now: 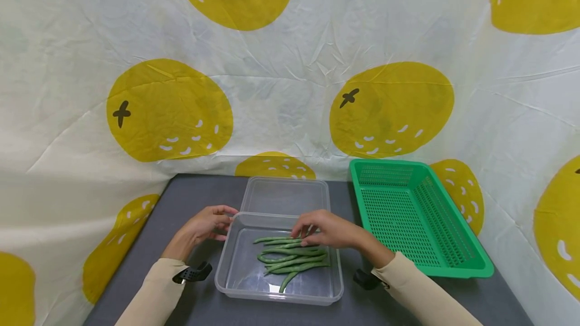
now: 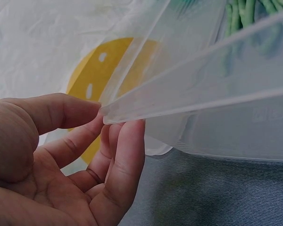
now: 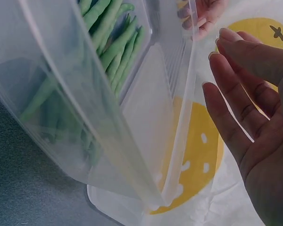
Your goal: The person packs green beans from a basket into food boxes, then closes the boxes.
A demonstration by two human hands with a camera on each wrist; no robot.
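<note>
A clear plastic container [image 1: 278, 297] stands on the dark grey table with several green beans [image 1: 294, 260] lying in it, most of them side by side. At its far left corner my left hand [image 1: 204, 228] holds the rim, thumb on one side and fingertips beneath, as the left wrist view shows up close. My right hand [image 1: 330, 230] hovers over the container's right side, close above the beans. Its fingers [image 3: 231, 132] are loosely bent with nothing between them in the right wrist view.
Behind the container lies a clear flat lid [image 1: 285, 192], partly hidden by the container's far wall. A green plastic basket [image 1: 453, 269] with slotted sides sits to the right. A white cloth [image 1: 281, 104] with yellow fruit prints hangs behind the table [image 1: 195, 190].
</note>
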